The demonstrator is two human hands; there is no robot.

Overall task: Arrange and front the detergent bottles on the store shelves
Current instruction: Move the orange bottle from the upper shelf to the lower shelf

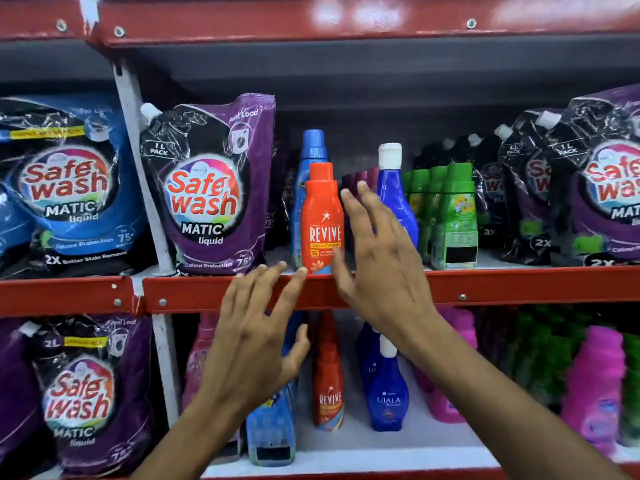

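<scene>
Two open hands frame an orange bottle (322, 220) standing upright at the front edge of the middle shelf (485, 289), label facing out. Right hand (377, 258): fingers spread, grip empty, palm just beside the bottle's right flank, thumb apparently touching its lower side. Left hand (256, 337): fingers splayed, holding nothing, fingertips at the shelf's red front lip below the bottle. Risk: the bottle stands close to the edge, so a sideways brush from the right hand could tip it off or knock it into the blue bottle (311, 188) behind.
</scene>
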